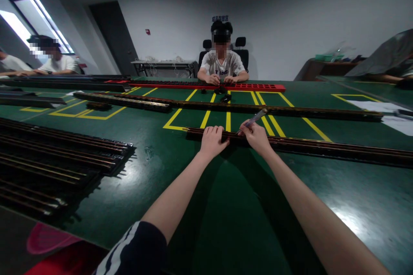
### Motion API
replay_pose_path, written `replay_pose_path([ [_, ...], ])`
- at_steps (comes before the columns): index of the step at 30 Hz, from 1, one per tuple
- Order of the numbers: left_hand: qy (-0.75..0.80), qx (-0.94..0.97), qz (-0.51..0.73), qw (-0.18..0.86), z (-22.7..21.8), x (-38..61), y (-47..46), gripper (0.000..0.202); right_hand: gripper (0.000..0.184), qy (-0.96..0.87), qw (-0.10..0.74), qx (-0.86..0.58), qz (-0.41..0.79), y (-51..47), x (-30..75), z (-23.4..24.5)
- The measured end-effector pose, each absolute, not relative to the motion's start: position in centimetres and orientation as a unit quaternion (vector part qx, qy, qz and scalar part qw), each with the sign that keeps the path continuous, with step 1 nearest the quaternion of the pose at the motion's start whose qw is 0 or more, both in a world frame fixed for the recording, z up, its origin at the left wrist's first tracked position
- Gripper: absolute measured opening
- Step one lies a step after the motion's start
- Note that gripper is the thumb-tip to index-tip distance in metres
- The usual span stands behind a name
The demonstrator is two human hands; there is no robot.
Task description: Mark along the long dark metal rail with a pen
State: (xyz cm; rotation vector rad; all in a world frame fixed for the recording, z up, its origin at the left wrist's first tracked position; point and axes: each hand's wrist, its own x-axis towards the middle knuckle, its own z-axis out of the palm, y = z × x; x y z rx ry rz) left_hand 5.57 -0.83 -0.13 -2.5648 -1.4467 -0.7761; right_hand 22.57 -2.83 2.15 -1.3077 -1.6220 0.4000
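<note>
"Meeting at the near copper-lined dark strip (300,146) are both hands; how is each set?"

"Left hand (213,141): fingers bent over the strip near its left end; whether it grips or merely steadies cannot be told. Right hand (256,135): closed around a slanted pen-like tool (258,117), its lower end at the strip."

"And the stage reached?"

"Under way, by judgement, on this one strip, which lies lengthwise on the green counter (161,176). No completed portion is discernible. Further strips lie stacked (64,154) at left, apart from the hands; finished or waiting, one cannot say."

"Containers?"

"Two. Before the person opposite (222,62), a red slotted tray (271,89), with small dark pieces (167,83) ranged along its left part. Below the counter's edge, lower left, a pink basin (48,239); its contents are not discernible."
</note>
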Motion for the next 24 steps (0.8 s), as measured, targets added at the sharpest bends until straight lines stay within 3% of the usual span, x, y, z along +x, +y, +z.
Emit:
replay_pose_path([
  [7, -0.467, -0.841, -0.261, 0.077, -0.31, 5.71, -1.07, 0.031, 0.011, -0.672, 0.489, -0.537, 0.145, -2.89, 22.36, 2.10],
  [24, -0.453, -0.855, -0.251, 0.036, -0.20, 5.73, -1.02, 0.031, 0.011, -0.663, 0.503, -0.525, 0.177, -2.99, 22.44, 1.97],
])
